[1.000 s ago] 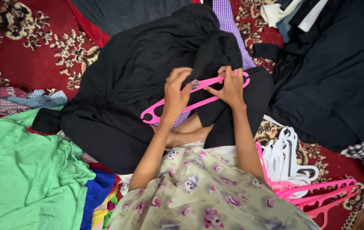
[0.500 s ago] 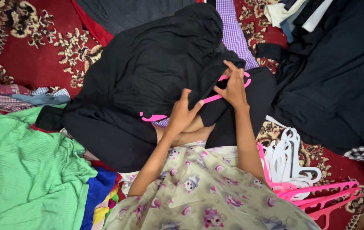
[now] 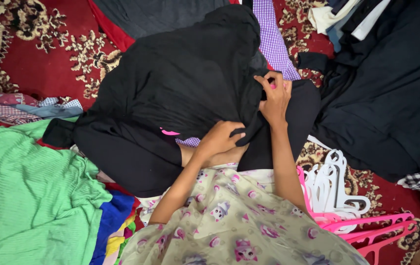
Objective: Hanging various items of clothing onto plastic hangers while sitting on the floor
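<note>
A large black garment [image 3: 180,83] lies spread over my lap and the carpet. A pink hanger [image 3: 169,132] is almost wholly hidden under it; only a curved end shows at the fabric's lower edge, and a bit of pink peeks out by my right fingers. My left hand [image 3: 222,137] grips the black cloth's lower edge near the middle. My right hand [image 3: 275,98] pinches the cloth and the hanger's other end at the right.
A green garment [image 3: 28,191] lies at the left. A dark navy garment [image 3: 387,93] fills the right. White hangers [image 3: 330,184] and pink hangers [image 3: 372,228] are piled at the lower right. A purple checked cloth [image 3: 271,41] lies behind, on red patterned carpet [image 3: 38,54].
The black garment has been drawn down over the pink hanger, which was in plain sight a second ago. My left hand dropped to the cloth's lower edge; my right hand stayed at the hanger's right end.
</note>
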